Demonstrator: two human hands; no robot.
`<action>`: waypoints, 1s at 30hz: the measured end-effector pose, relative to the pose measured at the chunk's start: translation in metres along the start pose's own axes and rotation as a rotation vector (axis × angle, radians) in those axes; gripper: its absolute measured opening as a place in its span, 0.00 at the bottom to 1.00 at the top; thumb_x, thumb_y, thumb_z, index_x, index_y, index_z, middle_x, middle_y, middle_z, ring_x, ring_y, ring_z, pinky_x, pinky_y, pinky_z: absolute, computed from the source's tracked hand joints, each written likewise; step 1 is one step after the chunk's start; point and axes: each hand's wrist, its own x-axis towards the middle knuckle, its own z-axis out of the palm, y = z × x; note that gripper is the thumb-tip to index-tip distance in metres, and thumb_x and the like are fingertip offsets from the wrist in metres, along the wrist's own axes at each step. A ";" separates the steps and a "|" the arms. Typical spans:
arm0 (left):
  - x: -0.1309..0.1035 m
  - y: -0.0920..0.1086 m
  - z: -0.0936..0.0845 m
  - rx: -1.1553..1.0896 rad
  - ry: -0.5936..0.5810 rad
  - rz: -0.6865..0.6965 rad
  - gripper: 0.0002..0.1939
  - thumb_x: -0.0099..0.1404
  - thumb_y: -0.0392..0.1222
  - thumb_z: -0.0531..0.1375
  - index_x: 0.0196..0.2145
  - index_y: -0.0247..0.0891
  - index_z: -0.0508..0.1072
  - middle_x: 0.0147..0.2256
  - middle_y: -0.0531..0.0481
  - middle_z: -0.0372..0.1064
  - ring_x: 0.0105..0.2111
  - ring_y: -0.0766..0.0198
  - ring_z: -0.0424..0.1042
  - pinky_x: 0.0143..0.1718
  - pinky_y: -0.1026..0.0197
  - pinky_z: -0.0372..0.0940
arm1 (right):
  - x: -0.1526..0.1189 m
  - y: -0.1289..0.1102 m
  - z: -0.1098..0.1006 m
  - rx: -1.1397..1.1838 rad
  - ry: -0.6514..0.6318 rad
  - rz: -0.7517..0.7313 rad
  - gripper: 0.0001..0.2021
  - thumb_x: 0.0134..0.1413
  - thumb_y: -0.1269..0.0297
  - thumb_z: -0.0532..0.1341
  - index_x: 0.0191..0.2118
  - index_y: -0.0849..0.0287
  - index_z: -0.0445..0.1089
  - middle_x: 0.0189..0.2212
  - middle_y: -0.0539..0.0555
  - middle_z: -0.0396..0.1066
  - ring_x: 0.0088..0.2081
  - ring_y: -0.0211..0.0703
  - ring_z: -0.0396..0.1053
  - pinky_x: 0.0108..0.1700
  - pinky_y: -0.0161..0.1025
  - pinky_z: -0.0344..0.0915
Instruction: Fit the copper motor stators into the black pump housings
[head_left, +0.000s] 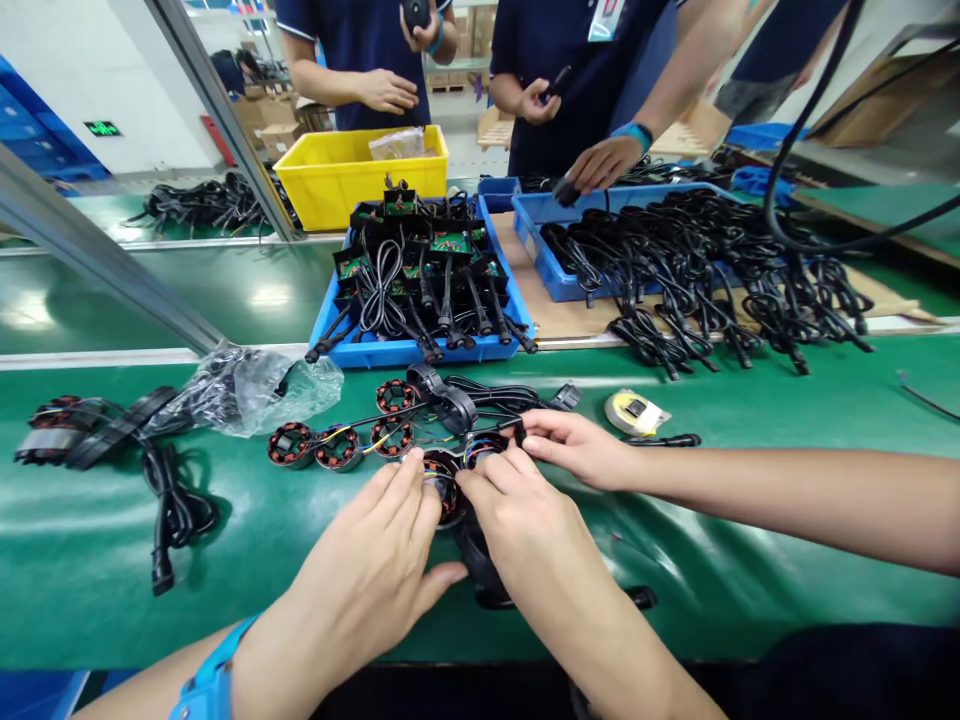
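Between my hands is a black plastic housing (487, 442) with a copper-wound motor stator (444, 490) and thin coloured wires in it. My left hand (364, 565), with a blue wristband, grips the stator's left side, fingers together and thumb apart. My right hand (536, 525) is closed on the housing's right side, its fingertips bent at the wires; they hide part of it. A co-worker's hand (574, 445) reaches in from the right and touches the housing's far right end. More stators (337, 448) with wires lie just beyond, beside a coiled black cable (499, 393).
A blue tray (420, 350) of circuit boards and cables stands ahead; another blue tray (559, 280) of coiled cables is right of it. Plastic bag (247, 385) and cabled stator (56, 430) lie left, a yellow tape roll (634, 410) right. Two people stand opposite near a yellow bin (330, 180).
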 end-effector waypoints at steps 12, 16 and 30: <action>0.001 -0.012 0.007 -0.120 -0.035 -0.061 0.37 0.64 0.66 0.64 0.53 0.27 0.75 0.55 0.32 0.73 0.60 0.40 0.69 0.58 0.44 0.68 | -0.027 -0.068 0.108 -0.840 0.434 -0.040 0.20 0.67 0.64 0.59 0.62 0.60 0.66 0.53 0.61 0.71 0.57 0.52 0.70 0.57 0.52 0.74; -0.001 -0.009 0.011 -0.111 0.019 -0.060 0.34 0.72 0.57 0.57 0.60 0.22 0.71 0.58 0.32 0.71 0.60 0.41 0.69 0.57 0.46 0.67 | -0.015 -0.059 0.086 -0.752 0.257 -0.063 0.16 0.67 0.56 0.60 0.55 0.57 0.72 0.47 0.59 0.74 0.52 0.47 0.72 0.55 0.44 0.74; 0.011 -0.025 0.001 -0.428 -0.175 -0.147 0.22 0.64 0.40 0.59 0.54 0.32 0.75 0.52 0.43 0.72 0.55 0.48 0.66 0.62 0.46 0.64 | 0.064 -0.035 0.010 -0.509 -0.421 -0.293 0.11 0.70 0.62 0.57 0.47 0.61 0.74 0.39 0.57 0.74 0.40 0.39 0.71 0.45 0.35 0.70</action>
